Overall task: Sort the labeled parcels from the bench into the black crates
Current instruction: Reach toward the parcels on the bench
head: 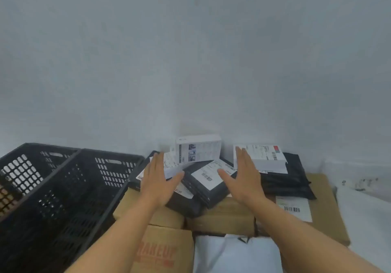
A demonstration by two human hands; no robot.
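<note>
A heap of labeled parcels lies against the wall. In the middle sits a dark grey mailer (208, 186) with a white barcode label. Behind it stands a white box (198, 148), and at the right a white labeled parcel (264, 156) rests on black bags (289, 177). My left hand (159, 179) hovers flat, fingers straight, over the left side of the grey mailer pile. With its fingers straight too, my right hand (245, 175) reaches over the pile's right side. Neither hand grips anything. Two black perforated crates (69, 179) stand at the left.
Brown cardboard boxes (224, 215) lie under the mailers, one with a barcode label (294, 208) at the right and one printed in red (163, 251) in front. A white poly bag (237, 253) lies at the near edge. A pale wall rises behind.
</note>
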